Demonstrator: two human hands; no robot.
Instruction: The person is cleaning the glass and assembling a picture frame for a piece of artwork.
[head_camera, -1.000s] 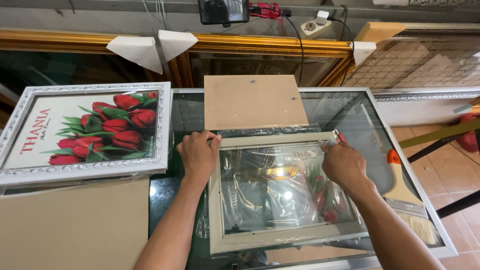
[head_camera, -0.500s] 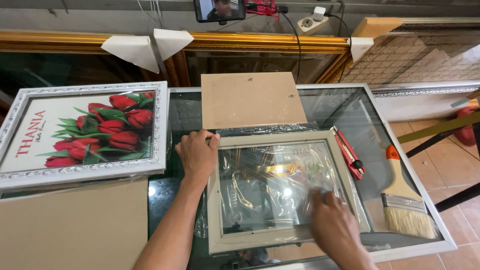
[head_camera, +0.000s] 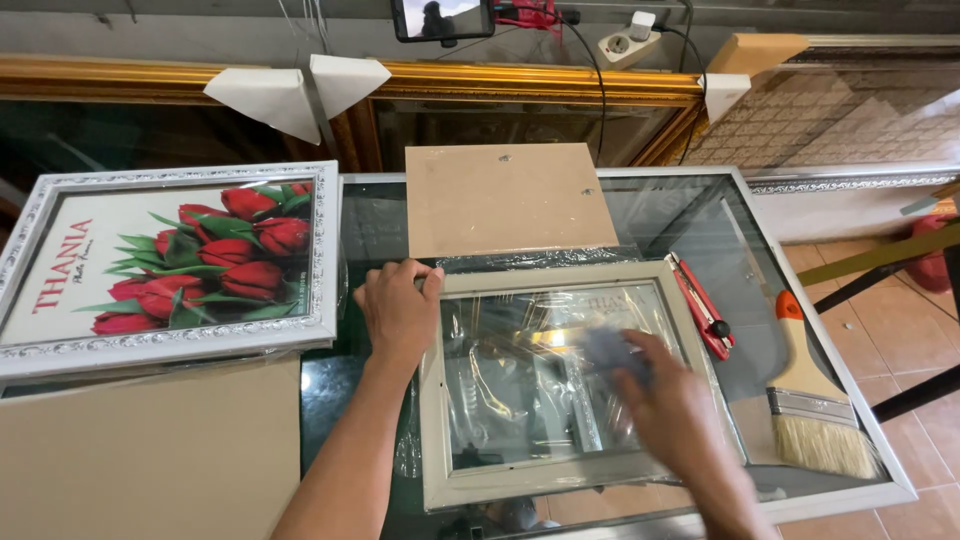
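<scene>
Pale rectangular picture frame (head_camera: 560, 385), glossy pane wrapped in crinkled clear film, lies flat on the glass-topped table (head_camera: 760, 300). Left hand (head_camera: 400, 310) presses flat, fingers spread, on its upper-left corner; right hand (head_camera: 665, 400), motion-blurred, rests on the pane over something bluish, grip indiscernible. Just right: red utility knife (head_camera: 703, 305), bristle brush (head_camera: 812, 400); behind: smooth brown backing board (head_camera: 505, 197).

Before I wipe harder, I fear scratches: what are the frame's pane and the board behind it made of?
Pane: likely glass, glossy with reflections, under crinkled clear film. Board: seemingly fibreboard, matte brown, flat, with small holes.
</scene>
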